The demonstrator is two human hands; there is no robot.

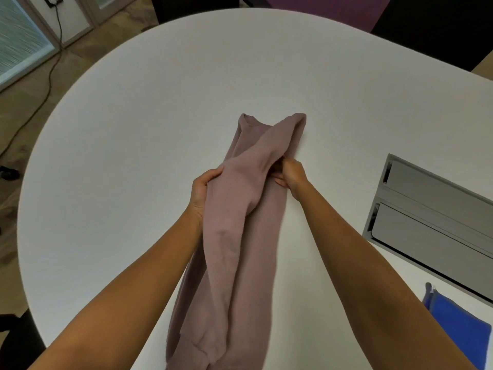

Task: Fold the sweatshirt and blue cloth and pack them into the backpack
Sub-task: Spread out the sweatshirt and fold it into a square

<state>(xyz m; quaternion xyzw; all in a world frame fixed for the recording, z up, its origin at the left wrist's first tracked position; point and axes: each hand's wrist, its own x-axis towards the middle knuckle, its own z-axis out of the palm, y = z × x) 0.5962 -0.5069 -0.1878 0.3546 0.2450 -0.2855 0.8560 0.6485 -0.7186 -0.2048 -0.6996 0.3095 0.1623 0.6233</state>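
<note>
A dusty-pink sweatshirt (240,222) lies as a long narrow strip down the middle of the white table (133,129), running from the near edge away from me. My left hand (204,192) grips its left edge about halfway along. My right hand (290,177) pinches the fabric on the right side, where a sleeve lies folded across the body. A blue cloth (458,324) lies at the table's lower right corner, partly cut off by the frame. The backpack is not in view.
A grey cable tray with lids (432,222) is set into the table at the right. Dark and purple chairs (333,9) stand beyond the far edge. A black cable (50,76) runs over the floor at the left.
</note>
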